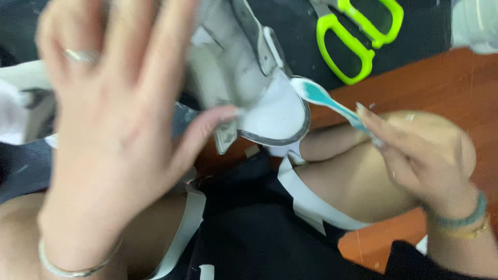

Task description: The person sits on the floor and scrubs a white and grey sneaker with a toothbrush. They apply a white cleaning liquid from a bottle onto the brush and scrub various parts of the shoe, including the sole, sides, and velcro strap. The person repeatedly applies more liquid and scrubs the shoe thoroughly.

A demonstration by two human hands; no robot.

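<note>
Left hand (111, 122) close to camera, blurred, fingers spread, thumb pressed against a white-and-grey sneaker (254, 78) held above the lap. Right hand (420, 155) grip clenched on a teal-and-white toothbrush (324, 98), its head touching the sneaker's toe. Lime-green scissors (358, 36) lie behind on the dark desk (295, 31).

White-and-grey shoe (259, 78), teal-and-white toothbrush (324, 101), neon-green scissors (358, 36) on a dark mat (295, 31), reddish-brown wood floor (446, 88), black shorts with white trim (249, 228), teal bracelet (464, 215).
</note>
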